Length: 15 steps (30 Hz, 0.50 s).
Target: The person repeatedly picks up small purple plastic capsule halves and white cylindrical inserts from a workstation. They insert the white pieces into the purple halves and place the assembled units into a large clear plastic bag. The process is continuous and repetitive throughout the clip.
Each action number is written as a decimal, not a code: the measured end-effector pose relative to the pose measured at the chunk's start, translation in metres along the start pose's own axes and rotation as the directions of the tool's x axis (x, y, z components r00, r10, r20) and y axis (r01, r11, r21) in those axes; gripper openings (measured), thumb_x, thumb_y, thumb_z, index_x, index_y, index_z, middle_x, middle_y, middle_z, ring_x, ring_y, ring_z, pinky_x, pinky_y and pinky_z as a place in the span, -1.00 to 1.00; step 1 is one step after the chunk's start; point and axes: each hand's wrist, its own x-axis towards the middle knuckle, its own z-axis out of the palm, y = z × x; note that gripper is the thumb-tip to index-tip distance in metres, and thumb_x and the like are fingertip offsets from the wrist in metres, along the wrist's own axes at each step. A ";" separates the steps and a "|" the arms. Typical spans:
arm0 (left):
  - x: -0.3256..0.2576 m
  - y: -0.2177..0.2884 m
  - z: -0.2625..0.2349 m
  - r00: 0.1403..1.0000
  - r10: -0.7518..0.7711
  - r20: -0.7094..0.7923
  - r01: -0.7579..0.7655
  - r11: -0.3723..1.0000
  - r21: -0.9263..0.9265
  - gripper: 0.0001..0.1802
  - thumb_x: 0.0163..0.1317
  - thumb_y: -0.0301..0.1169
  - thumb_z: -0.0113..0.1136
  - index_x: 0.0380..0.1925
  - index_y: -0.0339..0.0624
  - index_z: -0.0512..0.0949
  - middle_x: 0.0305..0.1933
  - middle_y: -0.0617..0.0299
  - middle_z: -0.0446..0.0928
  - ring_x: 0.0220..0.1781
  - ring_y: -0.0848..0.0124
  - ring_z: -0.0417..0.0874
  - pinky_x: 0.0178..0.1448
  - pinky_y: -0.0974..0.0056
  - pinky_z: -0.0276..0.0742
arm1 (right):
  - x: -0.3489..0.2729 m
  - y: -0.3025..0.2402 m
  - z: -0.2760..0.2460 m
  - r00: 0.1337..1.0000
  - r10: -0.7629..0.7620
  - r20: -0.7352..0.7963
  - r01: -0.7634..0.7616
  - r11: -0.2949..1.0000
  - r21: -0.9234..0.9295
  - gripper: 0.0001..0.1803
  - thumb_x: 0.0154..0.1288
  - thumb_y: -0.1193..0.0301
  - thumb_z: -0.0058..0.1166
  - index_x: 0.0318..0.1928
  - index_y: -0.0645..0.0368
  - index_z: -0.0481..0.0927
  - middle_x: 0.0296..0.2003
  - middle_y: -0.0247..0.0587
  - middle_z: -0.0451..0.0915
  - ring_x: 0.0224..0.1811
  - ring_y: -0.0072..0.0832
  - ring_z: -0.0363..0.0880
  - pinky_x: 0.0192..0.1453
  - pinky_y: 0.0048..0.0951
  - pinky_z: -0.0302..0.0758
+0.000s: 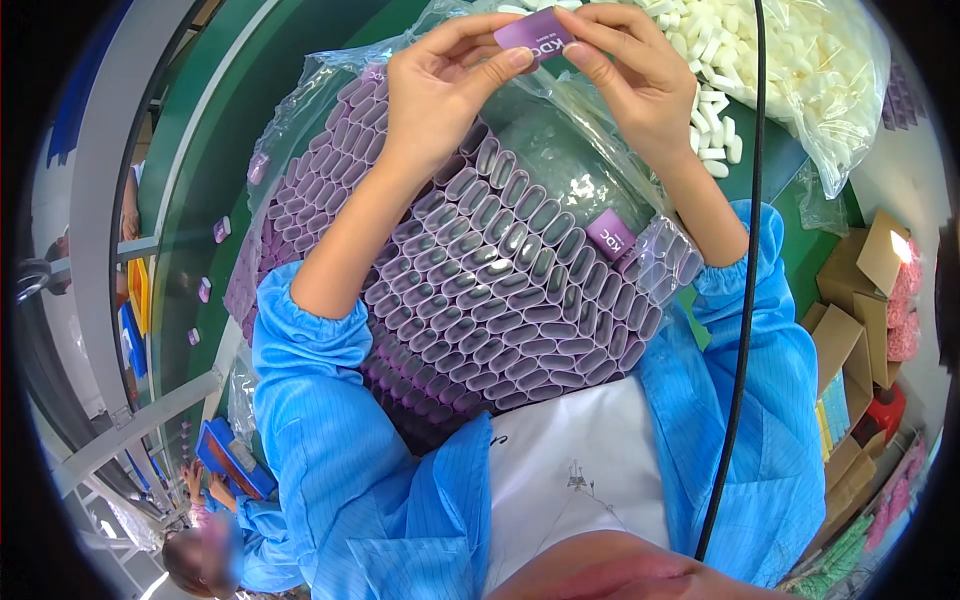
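Above the bag of stacked sleeves [500, 290], the left hand [440, 85] and right hand [635, 75] pinch one small purple sleeve [535, 33] by its ends. It looks light, stiff and smooth, best gripped at the short edges. Another sleeve [611, 234] lies on the bag; the stacked ones are too many to count.

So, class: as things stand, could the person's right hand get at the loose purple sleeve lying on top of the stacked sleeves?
Probably yes: the purple sleeve lies uncovered atop the stack, but the right hand is pinching another piece.
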 end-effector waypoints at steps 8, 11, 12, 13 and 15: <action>0.040 0.018 -0.069 0.979 -0.001 -0.201 0.058 0.960 0.275 -0.64 0.27 -0.50 0.19 0.06 -0.38 0.51 -0.03 0.05 0.59 -0.02 0.32 0.65 0.15 0.31 0.52 | 0.011 0.018 -0.021 0.930 0.290 -0.225 -0.235 0.942 0.241 -0.78 0.30 0.60 0.11 -0.05 0.36 0.61 -0.19 -0.23 0.60 -0.21 -0.57 0.56 -0.16 -0.61 0.47; 0.067 0.006 -0.188 0.921 -0.189 -0.340 0.345 0.803 0.487 -0.60 0.20 -0.43 0.24 0.02 -0.40 0.54 -0.09 0.08 0.62 -0.17 0.39 0.65 -0.02 0.34 0.53 | 0.020 0.029 -0.050 0.928 0.357 -0.108 -0.371 0.910 -0.186 -0.86 0.23 0.57 0.14 -0.20 0.33 0.65 -0.35 -0.17 0.64 -0.37 -0.50 0.59 -0.25 -0.55 0.49; 0.065 0.001 -0.232 0.856 -0.320 -0.406 0.501 0.707 0.499 -0.59 0.14 -0.44 0.27 -0.02 -0.43 0.56 -0.13 0.07 0.63 -0.24 0.41 0.66 -0.10 0.33 0.55 | 0.020 0.032 -0.056 0.924 0.381 -0.041 -0.375 0.879 -0.294 -0.88 0.19 0.55 0.17 -0.25 0.32 0.66 -0.39 -0.14 0.65 -0.40 -0.45 0.60 -0.27 -0.51 0.50; 0.060 -0.016 -0.266 0.807 -0.403 -0.431 0.590 0.570 0.571 -0.56 0.11 -0.39 0.27 -0.02 -0.44 0.56 -0.14 0.05 0.63 -0.26 0.41 0.65 -0.09 0.33 0.55 | 0.018 0.034 -0.060 0.910 0.415 0.013 -0.372 0.829 -0.418 -0.90 0.15 0.53 0.20 -0.31 0.30 0.67 -0.42 -0.11 0.65 -0.44 -0.41 0.61 -0.30 -0.48 0.51; 0.060 -0.026 -0.274 0.700 -0.487 -0.522 0.681 0.235 0.693 -0.49 0.06 -0.31 0.25 -0.02 -0.45 0.55 -0.14 0.00 0.63 -0.24 0.35 0.64 -0.04 0.29 0.54 | 0.015 0.035 -0.066 0.833 0.544 0.104 -0.376 0.693 -0.615 -0.86 0.06 0.45 0.27 -0.39 0.27 0.65 -0.42 -0.05 0.64 -0.43 -0.29 0.61 -0.31 -0.36 0.51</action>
